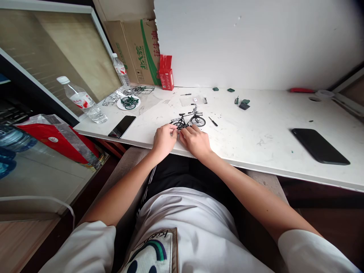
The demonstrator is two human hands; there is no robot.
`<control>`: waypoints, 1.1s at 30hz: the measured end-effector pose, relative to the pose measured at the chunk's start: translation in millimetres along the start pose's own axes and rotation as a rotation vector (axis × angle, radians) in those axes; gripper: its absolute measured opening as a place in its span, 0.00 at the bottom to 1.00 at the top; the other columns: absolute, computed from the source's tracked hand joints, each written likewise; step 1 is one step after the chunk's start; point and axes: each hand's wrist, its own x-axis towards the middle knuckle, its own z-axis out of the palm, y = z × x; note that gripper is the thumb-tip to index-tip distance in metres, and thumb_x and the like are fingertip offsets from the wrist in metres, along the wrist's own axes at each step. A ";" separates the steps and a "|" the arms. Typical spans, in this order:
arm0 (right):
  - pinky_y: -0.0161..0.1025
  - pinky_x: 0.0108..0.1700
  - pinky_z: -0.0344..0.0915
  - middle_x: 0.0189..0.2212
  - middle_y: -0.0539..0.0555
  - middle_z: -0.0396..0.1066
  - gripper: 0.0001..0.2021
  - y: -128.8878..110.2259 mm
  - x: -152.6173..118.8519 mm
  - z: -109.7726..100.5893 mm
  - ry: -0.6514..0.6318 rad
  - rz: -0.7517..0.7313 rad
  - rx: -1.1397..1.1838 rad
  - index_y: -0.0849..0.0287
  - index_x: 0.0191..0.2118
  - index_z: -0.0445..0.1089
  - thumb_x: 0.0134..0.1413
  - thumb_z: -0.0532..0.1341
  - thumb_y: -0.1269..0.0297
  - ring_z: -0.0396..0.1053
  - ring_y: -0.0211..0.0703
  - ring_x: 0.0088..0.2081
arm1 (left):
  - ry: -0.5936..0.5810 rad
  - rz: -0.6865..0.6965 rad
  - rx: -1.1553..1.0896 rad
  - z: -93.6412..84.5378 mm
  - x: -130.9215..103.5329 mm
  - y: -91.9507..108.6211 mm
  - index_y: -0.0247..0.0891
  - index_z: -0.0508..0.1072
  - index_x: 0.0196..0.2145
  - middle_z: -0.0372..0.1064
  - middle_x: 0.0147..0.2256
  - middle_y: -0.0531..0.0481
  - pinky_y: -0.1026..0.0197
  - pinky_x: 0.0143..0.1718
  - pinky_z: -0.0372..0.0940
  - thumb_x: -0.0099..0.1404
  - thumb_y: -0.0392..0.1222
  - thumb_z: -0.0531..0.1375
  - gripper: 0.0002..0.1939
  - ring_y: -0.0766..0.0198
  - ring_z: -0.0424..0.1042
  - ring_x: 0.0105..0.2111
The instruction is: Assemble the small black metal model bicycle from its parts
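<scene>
Head camera view: a black model bicycle [185,121] seems to stand on the white tabletop [241,142], close to the person, maybe so its tiny bits are easy to reach. The left hand [165,141] bends its fingers in by the back wheel [177,123]. The right hand [196,141] curls its fingers down at the near side, maybe so the bike won't wobble. I can't tell if either one is gripping it. Green parts [129,101] sit on a white plate [138,99], perhaps so none get lost.
</scene>
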 end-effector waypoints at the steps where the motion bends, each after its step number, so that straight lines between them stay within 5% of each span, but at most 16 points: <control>1: 0.43 0.32 0.44 0.34 0.60 0.79 0.23 0.1 0.6 1.0 -0.012 0.007 0.003 0.60 0.41 0.77 0.84 0.49 0.59 0.70 0.49 0.43 | 0.001 0.006 0.000 0.6 -0.3 -0.6 0.36 0.84 0.50 0.86 0.48 0.40 0.57 0.53 0.79 0.75 0.34 0.61 0.12 0.53 0.86 0.50; 9: 0.41 0.33 0.44 0.32 0.58 0.80 0.29 -7.0 4.2 -10.2 -0.223 0.250 0.078 0.59 0.41 0.78 0.86 0.45 0.52 0.71 0.45 0.30 | -0.014 0.039 -0.043 5.2 -0.5 -2.9 0.37 0.84 0.48 0.86 0.47 0.40 0.57 0.51 0.79 0.75 0.37 0.63 0.09 0.53 0.86 0.49; 14: 0.40 0.32 0.45 0.43 0.59 0.81 0.21 -9.1 -0.2 -11.0 -0.052 0.152 0.088 0.59 0.50 0.76 0.83 0.51 0.51 0.74 0.46 0.41 | -0.002 0.033 -0.040 4.9 1.5 -5.6 0.36 0.84 0.50 0.86 0.48 0.39 0.57 0.52 0.79 0.75 0.35 0.62 0.11 0.53 0.86 0.51; 17: 0.42 0.32 0.46 0.44 0.60 0.79 0.16 -6.3 -2.1 -6.4 0.024 0.072 0.018 0.59 0.48 0.76 0.82 0.51 0.60 0.73 0.47 0.46 | 0.000 0.026 -0.034 3.7 2.0 -6.2 0.37 0.84 0.50 0.86 0.48 0.39 0.56 0.53 0.79 0.75 0.35 0.62 0.11 0.52 0.86 0.50; 22: 0.44 0.33 0.46 0.36 0.58 0.78 0.19 -1.7 -2.1 -3.7 0.017 -0.017 -0.040 0.59 0.42 0.75 0.82 0.49 0.69 0.71 0.46 0.40 | -0.013 -0.018 -0.042 0.4 0.3 -2.3 0.38 0.84 0.51 0.87 0.46 0.41 0.53 0.54 0.80 0.75 0.36 0.61 0.12 0.51 0.86 0.50; 33: 0.42 0.32 0.42 0.32 0.60 0.80 0.27 -5.5 4.1 -3.1 -0.092 0.151 0.002 0.61 0.37 0.76 0.84 0.47 0.56 0.73 0.44 0.32 | -0.008 0.020 -0.023 4.0 -1.8 -0.7 0.38 0.84 0.50 0.86 0.49 0.39 0.55 0.55 0.79 0.74 0.34 0.63 0.11 0.52 0.86 0.53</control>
